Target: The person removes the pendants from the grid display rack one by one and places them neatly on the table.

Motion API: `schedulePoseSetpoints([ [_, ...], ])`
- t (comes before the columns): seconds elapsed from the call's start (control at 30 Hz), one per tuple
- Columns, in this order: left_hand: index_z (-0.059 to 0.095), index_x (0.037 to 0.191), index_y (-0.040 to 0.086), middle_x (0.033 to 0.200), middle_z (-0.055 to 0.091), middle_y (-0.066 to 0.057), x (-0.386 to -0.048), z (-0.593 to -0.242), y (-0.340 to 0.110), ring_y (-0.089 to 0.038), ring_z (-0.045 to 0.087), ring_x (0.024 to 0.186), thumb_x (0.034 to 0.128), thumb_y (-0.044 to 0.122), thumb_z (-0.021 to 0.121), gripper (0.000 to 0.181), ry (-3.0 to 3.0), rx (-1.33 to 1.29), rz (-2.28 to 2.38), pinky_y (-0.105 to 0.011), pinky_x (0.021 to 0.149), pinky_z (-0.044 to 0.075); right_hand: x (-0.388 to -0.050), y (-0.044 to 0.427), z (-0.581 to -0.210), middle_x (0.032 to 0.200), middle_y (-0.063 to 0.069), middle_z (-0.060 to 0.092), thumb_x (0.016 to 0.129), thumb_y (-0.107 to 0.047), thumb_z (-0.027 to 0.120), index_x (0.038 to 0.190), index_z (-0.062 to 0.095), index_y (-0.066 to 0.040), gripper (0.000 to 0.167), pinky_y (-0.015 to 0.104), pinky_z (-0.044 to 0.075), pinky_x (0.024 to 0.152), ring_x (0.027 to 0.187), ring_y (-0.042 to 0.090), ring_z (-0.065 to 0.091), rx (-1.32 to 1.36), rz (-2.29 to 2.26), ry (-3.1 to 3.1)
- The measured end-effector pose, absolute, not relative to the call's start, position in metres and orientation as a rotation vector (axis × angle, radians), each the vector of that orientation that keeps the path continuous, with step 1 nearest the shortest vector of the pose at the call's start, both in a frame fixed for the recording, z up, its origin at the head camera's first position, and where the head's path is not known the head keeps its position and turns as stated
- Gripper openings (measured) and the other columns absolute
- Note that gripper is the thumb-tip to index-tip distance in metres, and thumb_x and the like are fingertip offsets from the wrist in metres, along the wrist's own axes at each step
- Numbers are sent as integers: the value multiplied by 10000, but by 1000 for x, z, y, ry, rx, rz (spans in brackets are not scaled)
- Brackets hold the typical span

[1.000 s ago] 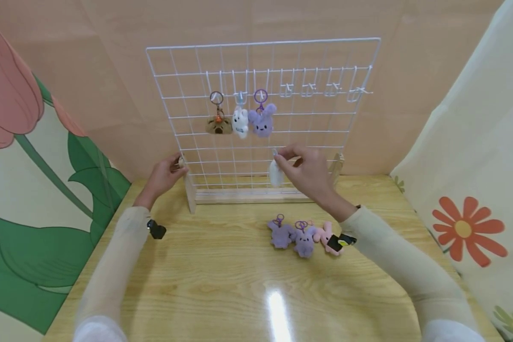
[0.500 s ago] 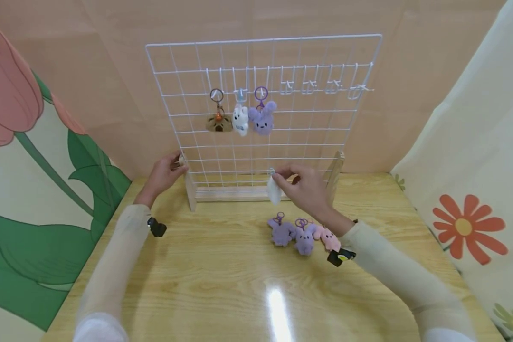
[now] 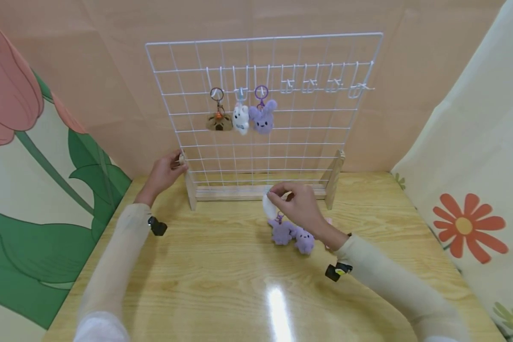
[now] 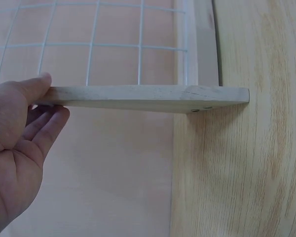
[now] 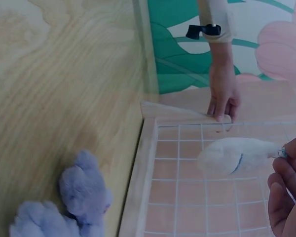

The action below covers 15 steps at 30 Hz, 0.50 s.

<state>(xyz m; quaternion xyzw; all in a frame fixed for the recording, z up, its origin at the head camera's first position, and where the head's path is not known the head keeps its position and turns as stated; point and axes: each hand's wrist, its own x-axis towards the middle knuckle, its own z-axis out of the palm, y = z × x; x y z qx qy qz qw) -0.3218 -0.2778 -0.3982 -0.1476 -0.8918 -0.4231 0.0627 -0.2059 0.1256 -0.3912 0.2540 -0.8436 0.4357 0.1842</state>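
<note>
My left hand (image 3: pixel 161 175) pinches the top of the rack's left wooden support (image 4: pixel 138 94), thumb on one side and fingers on the other. The right hand (image 3: pixel 300 205) holds a white plush keychain (image 3: pixel 269 206) by its clasp between thumb and fingertips; in the right wrist view the white plush (image 5: pixel 239 155) dangles from the fingers before the wire grid. Just below that hand, two purple plush keychains (image 3: pixel 281 232) lie on the table, with a pink one mostly hidden behind the wrist. On the grid hang a brown plush (image 3: pixel 219 122), a white one (image 3: pixel 241 118) and a purple one (image 3: pixel 263 118).
The white wire grid (image 3: pixel 308 128) stands upright on wooden supports near the back of the table (image 3: pixel 213 275). Several hooks (image 3: pixel 310 85) with nothing on them line its upper right. A peach backdrop is behind, with flower-printed cloths at both sides.
My right hand has moved down from in front of the grid with the white plush, and now covers most of the pink plush. The left hand stays on the support.
</note>
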Motion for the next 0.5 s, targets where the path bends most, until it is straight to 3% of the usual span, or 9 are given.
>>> schedulePoseSetpoints([
  [0.2,317,1551,-91,1491,461,-326,-322,-398,-279,-452,542,1320,1038,133,623,639,-2691,-464,-1274,-500,1062,513,-201,123,-409,883,-36,771,958,-195,745,919,785,-136,82,246,547,568,676,136,657,748,1281,-2407],
  [0.5,318,1553,-88,1495,460,-323,-321,-397,-278,-448,545,1319,1036,127,625,639,-2695,-461,-1281,-496,1057,520,-192,119,-427,910,-22,774,936,-174,775,928,801,-122,58,217,561,561,711,130,669,801,1358,-2452],
])
